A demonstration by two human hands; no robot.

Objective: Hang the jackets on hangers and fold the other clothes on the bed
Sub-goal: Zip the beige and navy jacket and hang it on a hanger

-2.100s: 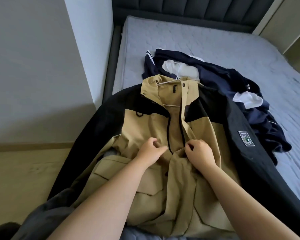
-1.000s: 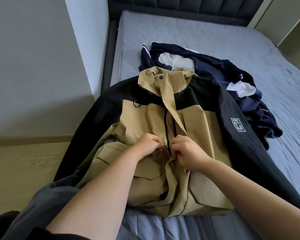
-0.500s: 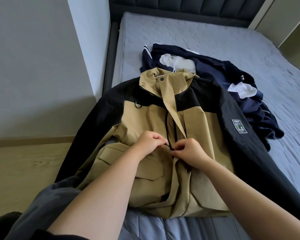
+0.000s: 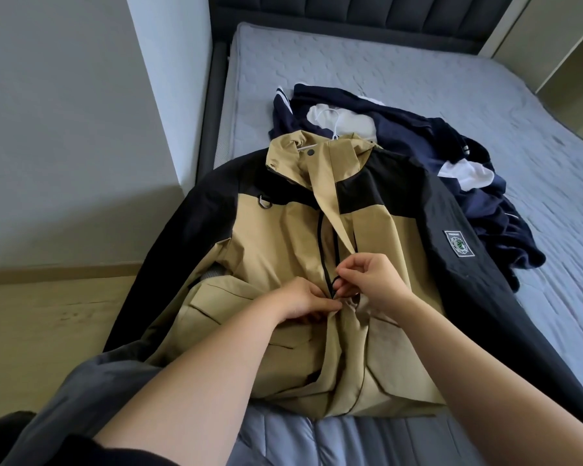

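Both hands now meet on the jacket point(image 4: 283, 240) front: my left hand point(image 4: 302, 302) pinches its cloth, right hand point(image 4: 374, 280) the zip pull point(image 4: 335, 284); zipping seems begun.

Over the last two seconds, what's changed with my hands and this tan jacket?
The left hand and right hand came together at the middle of the tan jacket, drawing its open front closed over the hanger bar. The right now pinches the black zipper pull; the left pinches the fabric beside it. The navy clothes behind and the white hanger hook lie as before.
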